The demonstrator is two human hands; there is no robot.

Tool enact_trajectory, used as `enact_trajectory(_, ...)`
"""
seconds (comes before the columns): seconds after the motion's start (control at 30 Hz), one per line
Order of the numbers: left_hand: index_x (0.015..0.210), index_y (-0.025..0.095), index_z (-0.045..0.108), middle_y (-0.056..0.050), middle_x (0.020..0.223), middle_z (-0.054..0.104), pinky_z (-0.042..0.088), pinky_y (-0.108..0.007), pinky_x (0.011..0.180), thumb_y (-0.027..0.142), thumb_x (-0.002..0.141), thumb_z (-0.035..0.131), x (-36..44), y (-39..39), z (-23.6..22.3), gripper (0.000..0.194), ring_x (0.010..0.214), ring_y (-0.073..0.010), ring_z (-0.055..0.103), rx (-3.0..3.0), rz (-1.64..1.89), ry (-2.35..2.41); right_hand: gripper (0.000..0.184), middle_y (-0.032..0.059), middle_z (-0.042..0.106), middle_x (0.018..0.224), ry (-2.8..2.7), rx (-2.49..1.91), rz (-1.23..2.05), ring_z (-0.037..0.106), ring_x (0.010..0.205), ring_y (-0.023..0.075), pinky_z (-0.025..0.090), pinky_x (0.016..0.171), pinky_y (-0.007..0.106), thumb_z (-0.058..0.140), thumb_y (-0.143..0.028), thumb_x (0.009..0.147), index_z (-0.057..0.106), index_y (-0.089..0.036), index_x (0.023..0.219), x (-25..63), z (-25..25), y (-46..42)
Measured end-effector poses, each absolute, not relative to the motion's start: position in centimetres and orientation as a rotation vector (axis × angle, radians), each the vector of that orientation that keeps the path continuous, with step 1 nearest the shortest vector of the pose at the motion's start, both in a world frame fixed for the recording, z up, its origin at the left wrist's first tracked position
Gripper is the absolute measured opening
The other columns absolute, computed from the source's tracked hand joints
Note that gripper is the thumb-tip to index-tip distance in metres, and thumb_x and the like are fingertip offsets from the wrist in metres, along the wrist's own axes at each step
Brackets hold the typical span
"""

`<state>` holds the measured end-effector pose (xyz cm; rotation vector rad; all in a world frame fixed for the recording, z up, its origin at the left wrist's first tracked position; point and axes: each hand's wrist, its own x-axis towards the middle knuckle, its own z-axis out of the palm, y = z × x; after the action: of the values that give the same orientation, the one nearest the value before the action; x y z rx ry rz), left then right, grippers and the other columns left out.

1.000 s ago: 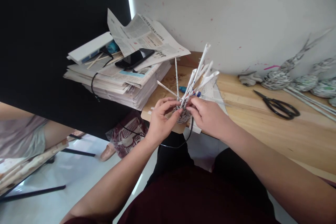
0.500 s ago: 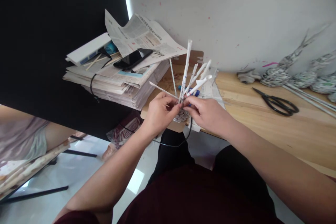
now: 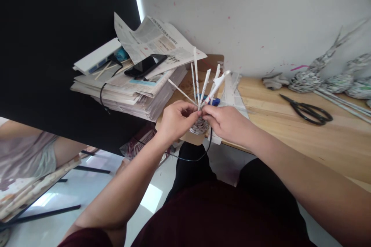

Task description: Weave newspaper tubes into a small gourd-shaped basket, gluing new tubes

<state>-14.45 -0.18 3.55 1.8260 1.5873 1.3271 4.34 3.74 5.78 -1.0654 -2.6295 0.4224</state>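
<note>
A small round piece woven from rolled newspaper (image 3: 199, 127) sits at the table's front edge, over a piece of cardboard (image 3: 194, 139). Several white rolled paper tubes (image 3: 205, 85) fan up and outward from its top. My left hand (image 3: 178, 119) is closed at the left of the tubes' base, thumb and fingers pinching there. From the right, my right hand (image 3: 224, 121) pinches the base of the tubes, its fingertips meeting those of the left. The exact tube under each fingertip is partly hidden.
Left stands a tall stack of newspapers (image 3: 130, 92) with a black phone (image 3: 146, 65) and a white box (image 3: 98, 57) on top. Black scissors (image 3: 308, 112) lie on the wooden table (image 3: 278, 135). Woven paper pieces (image 3: 305, 79) line the wall. A black cable (image 3: 189, 159) hangs below my hands. Another person's leg shows at left.
The tall tube has swung from leaning right to nearly upright, slightly left. The other tubes have shifted with it. Both hands stay pinched at the base and have moved slightly left.
</note>
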Motion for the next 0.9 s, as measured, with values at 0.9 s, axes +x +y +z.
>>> enact_trajectory(0.9,0.075,0.016,0.074,-0.002,0.063,0.072,0.048,-0.024,0.055,0.035,0.081,0.070,-15.1,0.5,5.7,0.020,0.061,-0.0153,0.067,1.820,0.948,1.613,0.016,0.0043,0.074,0.077,-2.375,-1.125,0.412,0.062,0.062,0.0177,0.036,0.060,0.030,0.052,-0.024,0.098,0.067,-0.020,0.096,3.9,4.1,2.7)
